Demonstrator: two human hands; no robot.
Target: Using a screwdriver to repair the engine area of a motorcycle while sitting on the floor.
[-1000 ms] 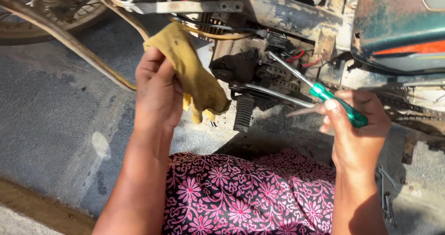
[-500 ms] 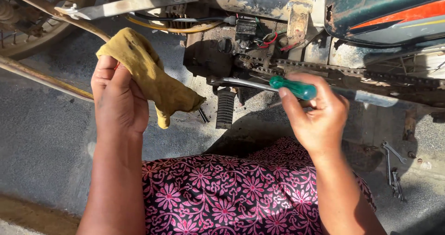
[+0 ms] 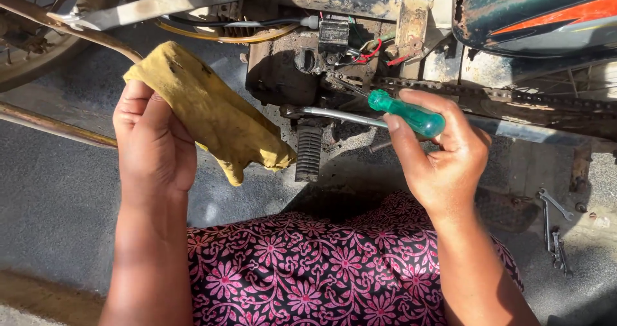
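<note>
Two bare hands are working beside a worn motorbike, seen from above w/ a head camera. Left hand [image 3: 154, 149] is gripping a dirty yellow rag [image 3: 212, 117], fingers closed around its upper end; the rest is hanging loose toward the black footpeg [image 3: 309, 152]. Right hand [image 3: 443, 155] is holding a green-handled screwdriver [image 3: 406, 112], fingers wrapped tight on the handle, shaft pointing up-left into the engine area [image 3: 302, 62], near a cluster of red and green wires [image 3: 373, 48]. Exactly where the tip is sitting can't be told; it is lost in shadow. A drive chain [image 3: 514, 94] is running to the right under the dark green body panel [image 3: 533, 11]. A few small spanners [image 3: 554, 226] are lying on the concrete floor [image 3: 58, 191] at lower right, well apart from both hands. A pink floral garment [image 3: 321, 268] is covering the person's lap.

Judging the handling: the screwdriver is best kept in line w/ whatever it is seating in, pressure steady, so the tip isn't slipping toward the wires. The rag is better kept bunched, clear of the chain.
</note>
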